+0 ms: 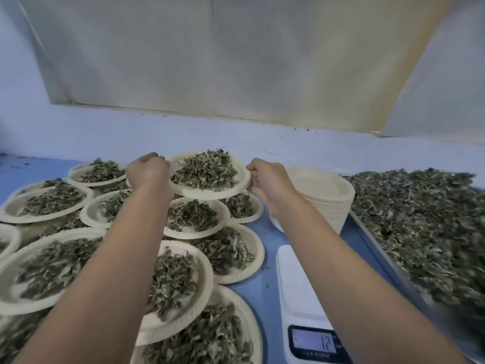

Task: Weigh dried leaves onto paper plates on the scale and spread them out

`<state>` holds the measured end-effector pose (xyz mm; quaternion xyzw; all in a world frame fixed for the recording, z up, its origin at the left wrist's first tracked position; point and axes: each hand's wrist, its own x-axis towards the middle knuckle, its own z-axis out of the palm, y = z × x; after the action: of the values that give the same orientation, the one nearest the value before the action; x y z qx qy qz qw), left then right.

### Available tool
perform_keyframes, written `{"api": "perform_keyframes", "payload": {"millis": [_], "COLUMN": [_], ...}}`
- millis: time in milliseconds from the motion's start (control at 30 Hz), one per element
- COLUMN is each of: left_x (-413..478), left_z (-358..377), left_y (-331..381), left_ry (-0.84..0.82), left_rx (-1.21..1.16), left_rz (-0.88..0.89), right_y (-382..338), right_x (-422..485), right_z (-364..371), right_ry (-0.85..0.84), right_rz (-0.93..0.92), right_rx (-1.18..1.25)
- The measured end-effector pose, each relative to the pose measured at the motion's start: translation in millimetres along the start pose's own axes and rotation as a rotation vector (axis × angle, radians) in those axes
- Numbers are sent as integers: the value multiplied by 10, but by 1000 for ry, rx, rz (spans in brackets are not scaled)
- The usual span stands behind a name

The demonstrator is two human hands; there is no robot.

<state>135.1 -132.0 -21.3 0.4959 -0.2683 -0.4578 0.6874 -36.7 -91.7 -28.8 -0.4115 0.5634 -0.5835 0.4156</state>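
Scale display reads 12 while left grip and right grip clasp the leaf-filled plate.

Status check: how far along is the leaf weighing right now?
Done: many filled plates overlap on the left. In hand: left hand and right hand grip one more plate of leaves by its rim above the far ones. Left: the scale sits bare, a stack of empty plates stands beyond it, and a big heap of loose leaves lies on the right, so plenty remains.
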Motion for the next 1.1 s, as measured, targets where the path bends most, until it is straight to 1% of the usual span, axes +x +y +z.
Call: {"api": "perform_keyframes", "payload": {"millis": [100,300,367,400,467,500,533,600,833,967,1100], "left_x": [392,1132,1366,1478,1616,1669,1699,1762,1856,1871,1793], "left_z": [-4,-30,-63,-70,-94,-101,-115,-154,-188,-200,-211], "left_y": [23,-147,-238,-292,-357,-399,-430,-482,-573,-563,-524], "left_ry": [51,115,115,89,90,80,54,77,4,19,47], "left_rx": [46,268,270,279,223,188,227,280,353,351,375], "left_rz": [29,14,-18,-30,-78,-104,-87,-79,-46,-97,-4], "right_y": [26,237,364,424,538,583,619,688,708,706,692], "right_x": [335,965,1107,1155,1208,1218,1222,1242,1258,1259,1212], "right_z": [314,790,886,924,982,1005,1023,1045,1063,1064,983], "right_ry": [-13,-24,-20,-23,-27,-28,-31,-39,-60,-36,0], "right_rz": [37,95,122,135,149,154,161,174,190,163,153], "right_rx": [1,-33,-54,-61,-74,-85,-100,-105,-93,-109,-97]}}
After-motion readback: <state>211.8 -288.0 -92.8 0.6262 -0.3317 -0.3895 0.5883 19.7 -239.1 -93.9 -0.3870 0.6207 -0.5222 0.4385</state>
